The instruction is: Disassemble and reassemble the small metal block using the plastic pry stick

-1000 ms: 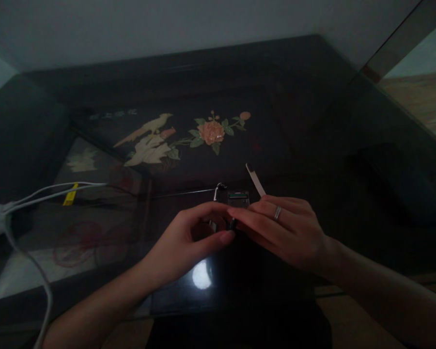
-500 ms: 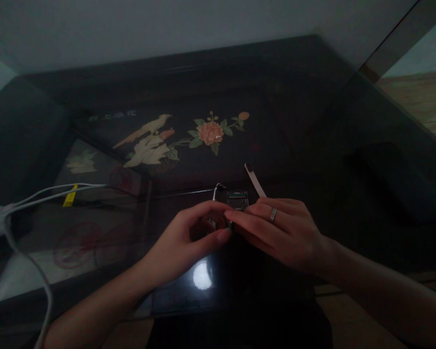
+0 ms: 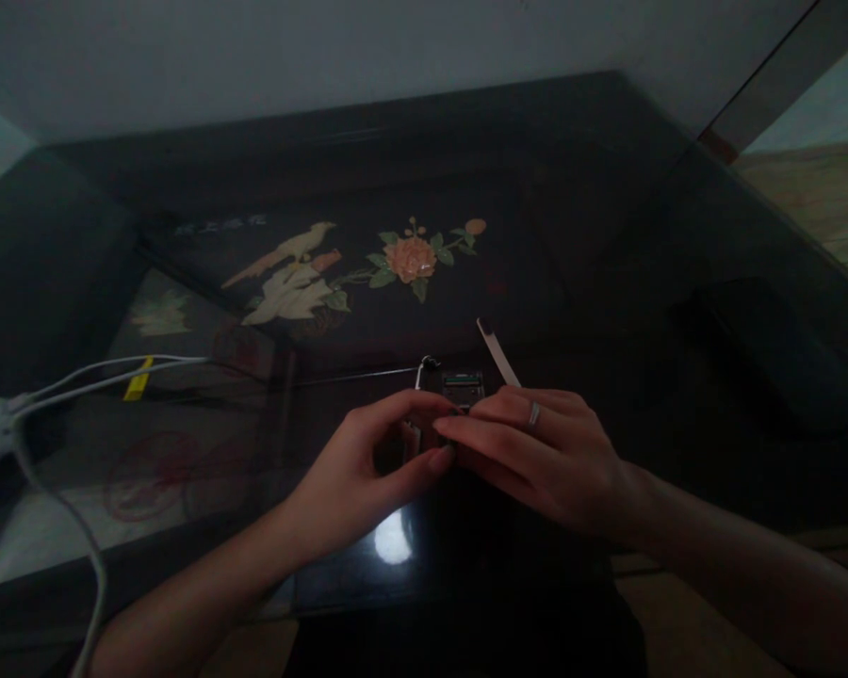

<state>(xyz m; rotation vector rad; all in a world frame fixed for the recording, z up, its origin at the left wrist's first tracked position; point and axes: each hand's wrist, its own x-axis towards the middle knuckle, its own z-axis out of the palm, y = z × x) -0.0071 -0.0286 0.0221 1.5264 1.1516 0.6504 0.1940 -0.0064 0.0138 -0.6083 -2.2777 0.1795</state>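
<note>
Fingertips (image 3: 440, 460) of your left hand (image 3: 346, 471) and right hand (image 3: 544, 447) converge; can't tell what they're grasping, it's hidden. Small dark device (image 3: 463, 382) at 12 o'clock, pale strip (image 3: 498, 353) at 1, running behind your knuckles. Knuckle bump could skid either across glossy tabletop (image 3: 594, 311).

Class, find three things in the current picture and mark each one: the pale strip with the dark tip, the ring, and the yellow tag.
Pale strip (image 3: 499, 356): head view, middle of its visible length.
Ring (image 3: 533, 413): head view, on its band.
Yellow tag (image 3: 137, 383): head view, middle of its face.
</note>
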